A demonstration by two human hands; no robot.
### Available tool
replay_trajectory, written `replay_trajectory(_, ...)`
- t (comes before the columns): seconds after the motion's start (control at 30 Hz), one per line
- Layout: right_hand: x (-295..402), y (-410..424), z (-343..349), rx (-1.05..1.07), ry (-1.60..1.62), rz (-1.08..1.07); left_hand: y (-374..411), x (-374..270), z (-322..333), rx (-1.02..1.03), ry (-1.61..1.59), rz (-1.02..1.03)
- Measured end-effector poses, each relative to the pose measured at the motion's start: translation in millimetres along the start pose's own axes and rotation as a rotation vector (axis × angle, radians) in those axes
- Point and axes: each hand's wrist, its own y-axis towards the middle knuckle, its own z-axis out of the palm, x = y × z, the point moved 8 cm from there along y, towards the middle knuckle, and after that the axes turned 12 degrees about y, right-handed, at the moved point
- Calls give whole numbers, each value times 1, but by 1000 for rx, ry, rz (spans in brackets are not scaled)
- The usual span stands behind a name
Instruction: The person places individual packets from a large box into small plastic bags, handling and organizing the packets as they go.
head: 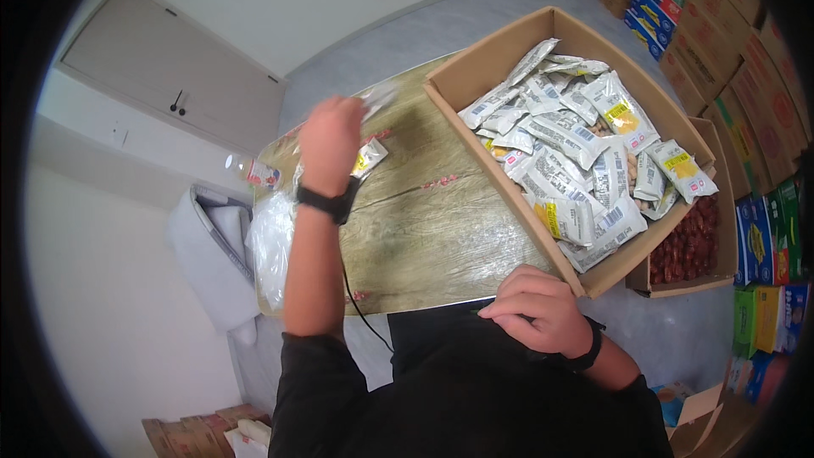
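My left hand [331,140] is raised over the far left part of the wood-patterned table [432,229]. Its fingers close on a pale, shiny packet [379,99], blurred by motion. Just right of that wrist, a white and yellow snack packet [371,158] lies on the tabletop. At the near table edge rests my right hand [537,312], its fingers curled together with nothing visible in them; the palm is hidden. Beside it stands an open cardboard box [502,181] heaped with white snack packets [566,133], many bearing print. Some nuts [631,168] show between the packets.
Clear plastic bags [272,248] and a plastic bottle [254,172] are at the table's left side. A lower carton of dark red packs [687,245] adjoins the big box. Cartons [718,32] are stacked at right. A black cable [359,308] hangs over the near edge.
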Motion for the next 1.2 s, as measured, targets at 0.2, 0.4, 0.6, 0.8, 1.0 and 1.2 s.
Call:
replay_trajectory(0.2,-12,-2,8,86,21,57,-74,-15,138,238,-57,315)
replay_trajectory(0.4,-30,4,25,137,16,143,-134,51,61,198,-46,-237)
replay_trajectory(0.6,-43,14,53,230,46,185,-277,207,15,582,395,-774)
replay_trajectory(0.8,-50,20,73,264,48,218,-322,227,29,582,284,-868)
replay_trajectory(1.0,-59,15,88,260,40,319,-277,164,24,636,444,-711)
replay_trajectory(1.2,-57,19,120,364,46,329,-295,179,8,576,364,-740)
